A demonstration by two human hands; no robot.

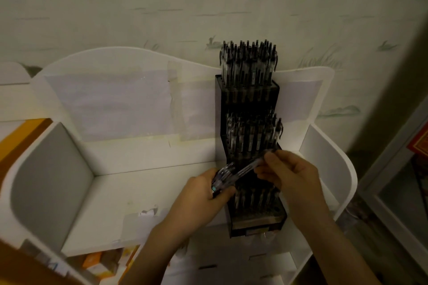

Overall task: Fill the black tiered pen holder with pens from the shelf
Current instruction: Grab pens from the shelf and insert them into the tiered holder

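- The left hand (203, 190) is curled round a bundle (222, 179) of clear-barrelled pens, gripping it just left of the holder's lowest tier; the pens in the bundle overlap too much to count.
- The right hand (291, 174) pinches one pen (251, 165) between thumb and fingers. This pen slants from the bundle at about 8 o'clock up to the right hand's fingertips at about 2 o'clock, crossing in front of the holder.
- The holder (249, 99) is one black stepped stand with three tiers, standing upright on the shelf (143, 196) against its back panel, at 12 o'clock from both hands.
- The top tier is packed with upright pens (249, 62), and the middle tier is likewise crowded; the pens are too dense and blurred for a count.
- The bottom tier, directly under the hands, shows only a few pens (252, 196) standing in it, about five visible, with bare slots nearer the front edge.
- The shelf is white, with curved side walls at 9 and 3 o'clock and taped paper patches on the back panel.
- Orange boxes (97, 264) lie on the level below, at about 7 o'clock.
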